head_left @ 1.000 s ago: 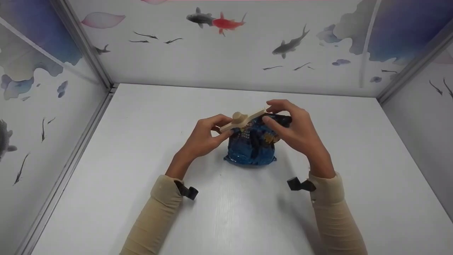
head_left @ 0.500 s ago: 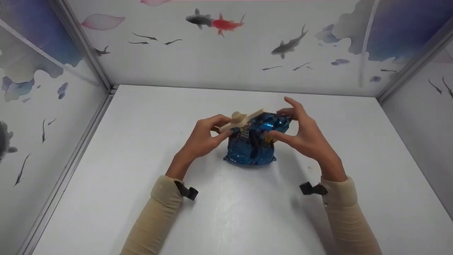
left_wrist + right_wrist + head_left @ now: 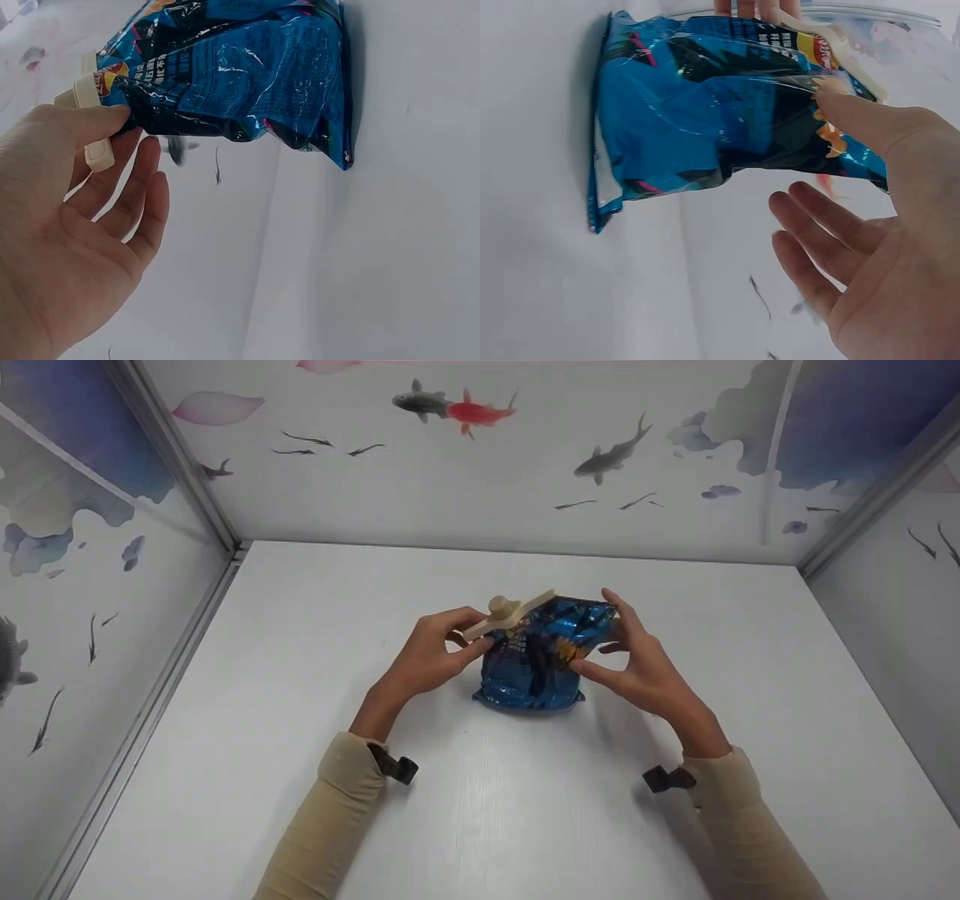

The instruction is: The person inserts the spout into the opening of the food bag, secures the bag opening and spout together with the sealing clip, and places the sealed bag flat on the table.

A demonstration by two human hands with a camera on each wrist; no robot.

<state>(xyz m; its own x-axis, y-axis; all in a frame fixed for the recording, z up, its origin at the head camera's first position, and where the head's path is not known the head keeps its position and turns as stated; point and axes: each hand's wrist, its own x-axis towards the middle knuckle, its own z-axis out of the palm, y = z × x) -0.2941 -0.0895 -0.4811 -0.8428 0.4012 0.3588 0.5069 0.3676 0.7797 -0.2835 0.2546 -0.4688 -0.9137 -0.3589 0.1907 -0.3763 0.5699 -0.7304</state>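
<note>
A blue, shiny snack bag (image 3: pixel 529 667) stands upright on the white table, its printed front crinkled. A cream bag clip (image 3: pixel 517 613) with a round knob sits slanted across the left part of its top. My left hand (image 3: pixel 431 652) pinches the clip's left end and the bag's corner; in the left wrist view the thumb (image 3: pixel 105 118) presses there. My right hand (image 3: pixel 645 667) is at the bag's right side, with its thumb (image 3: pixel 855 112) against the front and the index finger up beside the unclipped top corner. Its other fingers (image 3: pixel 817 240) are spread, off the bag.
The white table (image 3: pixel 480 810) is bounded by a printed back panel (image 3: pixel 525 495) with fish and by side panels in metal frames (image 3: pixel 187 465). Black wrist mounts (image 3: pixel 397 765) stick out from both sleeves.
My right hand has let go of the bag's top right corner and moved right and down, its thumb now lower on the front. The corner has unfolded. My left hand stays on the clip.
</note>
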